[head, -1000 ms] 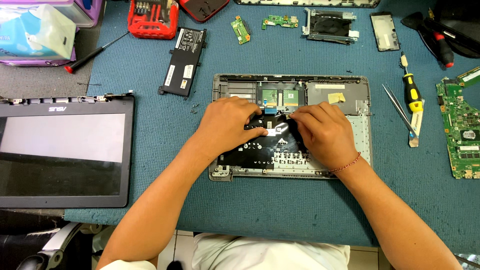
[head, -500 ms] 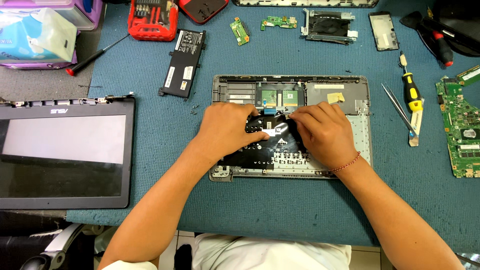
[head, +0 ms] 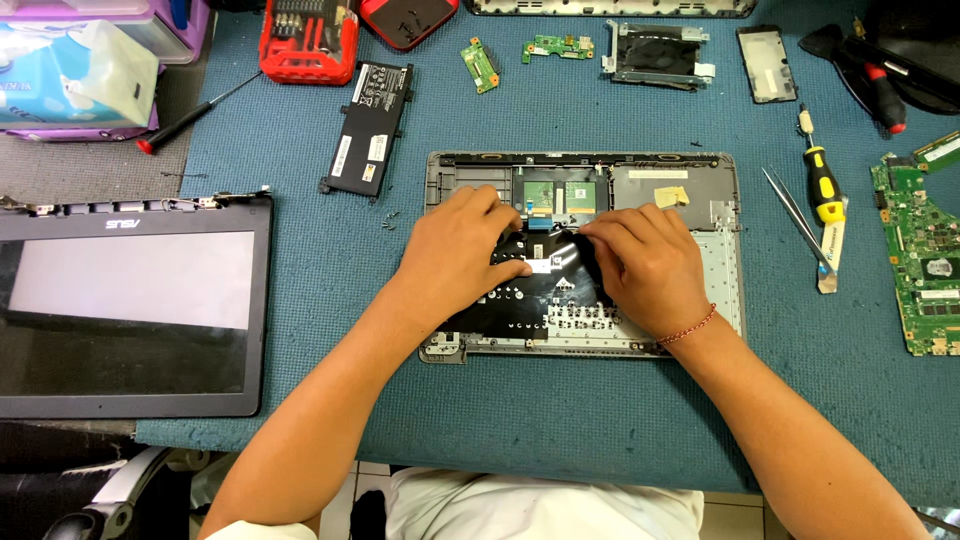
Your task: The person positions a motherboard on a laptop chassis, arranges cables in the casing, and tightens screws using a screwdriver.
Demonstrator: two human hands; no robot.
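A grey laptop base shell (head: 460,180) lies upside down on the blue mat, its inside facing up. A black film sheet (head: 520,305) covers the back of its keyboard. My left hand (head: 455,245) presses on the sheet's left part, thumb stretched toward the middle. My right hand (head: 640,265) rests on the sheet's right part, fingers pinching its upper edge near a small white label (head: 545,265). Both hands touch the sheet and nearly meet at its centre.
A detached laptop screen (head: 130,300) lies at the left. A black battery (head: 365,125), small green boards (head: 480,62), a drive caddy (head: 660,50), tweezers (head: 795,215), a yellow-handled screwdriver (head: 822,180), a green mainboard (head: 925,260), and a red screwdriver kit (head: 308,40) surround the shell.
Both hands stay on the black sheet with only slight finger shifts; the right fingers have drawn the sheet's upper edge a little.
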